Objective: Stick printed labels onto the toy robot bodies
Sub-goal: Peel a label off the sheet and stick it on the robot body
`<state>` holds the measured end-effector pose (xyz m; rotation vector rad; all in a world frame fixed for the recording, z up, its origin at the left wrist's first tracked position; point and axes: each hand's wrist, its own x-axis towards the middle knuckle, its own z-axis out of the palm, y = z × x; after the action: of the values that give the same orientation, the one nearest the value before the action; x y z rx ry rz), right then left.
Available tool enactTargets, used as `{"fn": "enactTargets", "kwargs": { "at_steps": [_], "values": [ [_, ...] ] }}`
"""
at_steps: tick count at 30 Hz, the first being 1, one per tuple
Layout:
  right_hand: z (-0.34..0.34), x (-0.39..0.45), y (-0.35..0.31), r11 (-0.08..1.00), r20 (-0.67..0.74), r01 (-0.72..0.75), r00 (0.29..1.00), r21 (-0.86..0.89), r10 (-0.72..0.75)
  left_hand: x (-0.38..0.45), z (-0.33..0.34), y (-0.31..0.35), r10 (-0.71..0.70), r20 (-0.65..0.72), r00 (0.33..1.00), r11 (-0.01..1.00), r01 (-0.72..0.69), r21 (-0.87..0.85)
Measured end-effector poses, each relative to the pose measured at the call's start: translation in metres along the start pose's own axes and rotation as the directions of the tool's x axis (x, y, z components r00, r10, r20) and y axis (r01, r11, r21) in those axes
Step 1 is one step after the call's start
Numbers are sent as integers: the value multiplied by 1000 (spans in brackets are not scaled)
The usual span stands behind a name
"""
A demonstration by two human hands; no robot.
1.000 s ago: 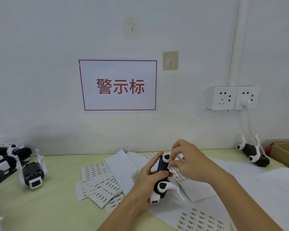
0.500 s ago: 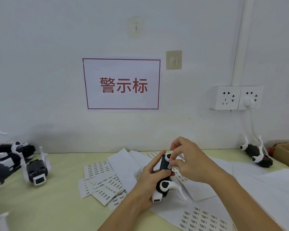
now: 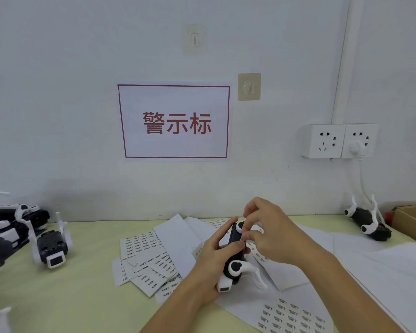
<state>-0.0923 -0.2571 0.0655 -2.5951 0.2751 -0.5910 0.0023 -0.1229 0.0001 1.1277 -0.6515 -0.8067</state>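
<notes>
Label sheets (image 3: 144, 243) around held toy robot (image 3: 235, 260)

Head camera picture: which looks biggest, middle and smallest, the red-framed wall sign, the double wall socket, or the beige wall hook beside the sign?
1. Red-framed wall sign
2. Double wall socket
3. Beige wall hook
All hang on the same wall, so nearness hardly skews this.

The left hand (image 3: 216, 258) grips a black-and-white toy robot body (image 3: 235, 258) above the pale green surface (image 3: 82, 284). The right hand (image 3: 271, 234) pinches at its upper end with thumb and fingertips. Label sheets (image 3: 144, 260) lie scattered beneath and to the left. More toy robots (image 3: 51, 246) sit at left, one (image 3: 368, 222) at right beside a cardboard box (image 3: 413, 222). A red-bordered sign (image 3: 175, 121) hangs on the wall.
</notes>
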Motion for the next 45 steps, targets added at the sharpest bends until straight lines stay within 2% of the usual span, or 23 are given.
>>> {"fn": "enactTargets", "kwargs": {
  "at_steps": [13,27,45],
  "values": [
    [0,-1,-3,999,-13,20,1000,-30,-20,-3,5,4,16,-44,999,1000,-16,12],
    [3,-3,-2,994,-46,63,997,-93,-68,-6,7,6,28,-31,999,999,-27,47],
    [-4,-5,-13,960,-81,16,996,-279,-40,-6,7,7,29,-40,999,998,-27,53]
  ]
}}
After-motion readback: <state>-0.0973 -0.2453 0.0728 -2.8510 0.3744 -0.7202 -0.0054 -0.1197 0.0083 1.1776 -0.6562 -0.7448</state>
